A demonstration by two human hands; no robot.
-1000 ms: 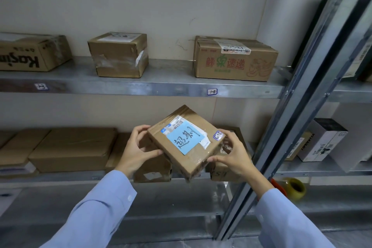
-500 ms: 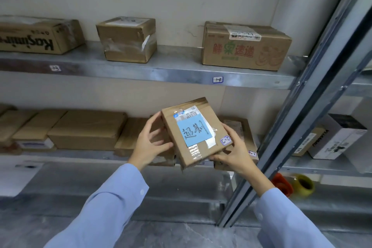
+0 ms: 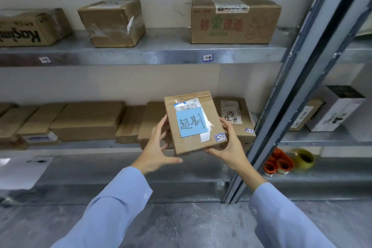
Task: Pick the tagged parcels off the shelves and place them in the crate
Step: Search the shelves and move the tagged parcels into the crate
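Cardboard parcel (image 3: 192, 125), right hand (image 3: 231, 147) gripping, left hand (image 3: 157, 147) alongside

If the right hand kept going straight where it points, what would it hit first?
Likely the right hand, gripping the parcel, would meet the handwritten-label box on the lower shelf behind it; depth unclear.
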